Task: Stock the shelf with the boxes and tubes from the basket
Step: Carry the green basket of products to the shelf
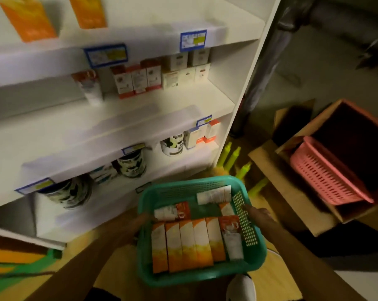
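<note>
A teal plastic basket with perforated walls (pixel 246 216) is held at both side rims: the left hand (pixel 143 221) and the right hand (pixel 258 213) look closed on it, though blur hides the fingers. Inside, five orange-and-white cardboard boxes (pixel 187 244) lie along its near edge, with soft white tubes (pixel 214 195) beside and behind them. The white board shelf (pixel 123 118) is blurred.

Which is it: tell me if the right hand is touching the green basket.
Touching. In the head view the right hand lies against the green basket at its right wall, fingers on the rim, no gap showing.
</note>
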Available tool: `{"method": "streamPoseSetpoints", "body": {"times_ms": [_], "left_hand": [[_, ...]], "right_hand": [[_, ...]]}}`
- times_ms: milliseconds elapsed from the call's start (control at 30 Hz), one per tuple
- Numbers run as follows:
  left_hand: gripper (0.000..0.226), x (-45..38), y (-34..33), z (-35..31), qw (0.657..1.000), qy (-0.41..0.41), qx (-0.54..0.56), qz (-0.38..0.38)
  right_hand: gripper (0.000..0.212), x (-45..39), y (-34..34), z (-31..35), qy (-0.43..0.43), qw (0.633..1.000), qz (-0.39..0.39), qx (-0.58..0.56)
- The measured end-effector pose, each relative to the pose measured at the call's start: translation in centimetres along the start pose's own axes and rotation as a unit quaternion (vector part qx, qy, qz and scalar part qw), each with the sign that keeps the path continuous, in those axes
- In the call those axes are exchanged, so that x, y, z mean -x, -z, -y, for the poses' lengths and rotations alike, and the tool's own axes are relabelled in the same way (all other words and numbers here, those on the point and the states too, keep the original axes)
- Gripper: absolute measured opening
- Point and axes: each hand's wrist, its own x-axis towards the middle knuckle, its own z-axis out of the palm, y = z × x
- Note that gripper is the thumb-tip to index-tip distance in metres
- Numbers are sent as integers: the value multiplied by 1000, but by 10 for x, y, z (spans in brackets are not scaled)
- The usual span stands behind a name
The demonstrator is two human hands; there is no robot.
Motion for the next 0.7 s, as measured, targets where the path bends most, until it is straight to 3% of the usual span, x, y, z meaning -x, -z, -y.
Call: {"method": "streamPoseSetpoints", "body": {"times_ms": [200,300,500,700], "left_hand": [[52,-19,-8,10,997,61,-27,-42],[63,-32,-9,8,993,95,-53,-41],[42,-62,-22,-8,990,70,-106,-67],[50,-99,-13,12,996,49,-71,-32]], "right_hand": [[65,-1,-2,-8,-13,997,66,33],[59,-8,-5,-12,-15,993,102,50],[59,-35,-21,-22,-33,987,142,71],[56,-61,-41,-34,-40,991,112,68]]}}
